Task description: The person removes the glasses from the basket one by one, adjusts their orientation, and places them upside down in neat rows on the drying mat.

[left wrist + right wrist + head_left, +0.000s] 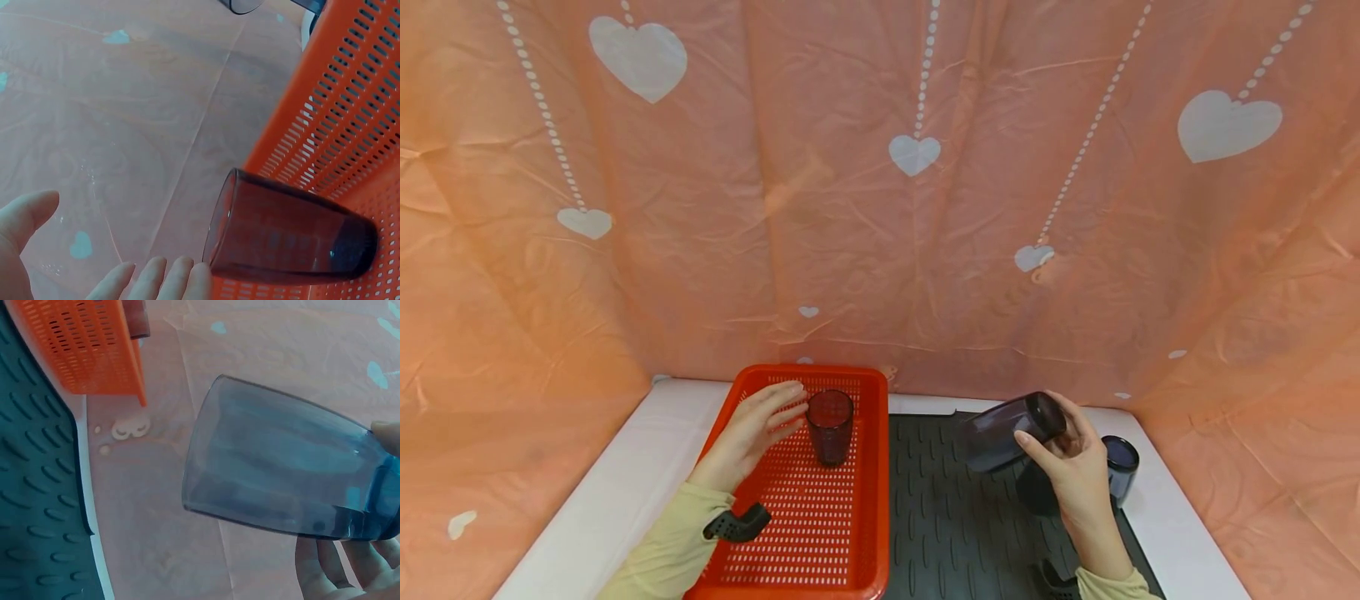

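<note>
- Peach, wrinkled sheeting (850, 242) printed with pale hearts (913, 156) walls in a flat white tabletop (617, 492): a curtained booth.
- Kitchen-like wares: red perforated plastic basket (883, 492), dark see-through tumbler (1003, 433), black ridged mat (940, 533).
- With the room beyond hidden, possibly a home.

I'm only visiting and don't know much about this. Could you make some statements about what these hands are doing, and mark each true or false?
1. The right hand holds a dark glass. True.
2. The dark glass is held upright. False: it is tipped well over, its mouth pointing away from the palm.
3. A second glass stands inside the orange-red basket. True.
4. The left hand is gripping the basket's rim. False: its fingers reach out close to the second glass, gripping nothing.
5. In the head view, the ribbed mat lies right of the basket. True.
</note>
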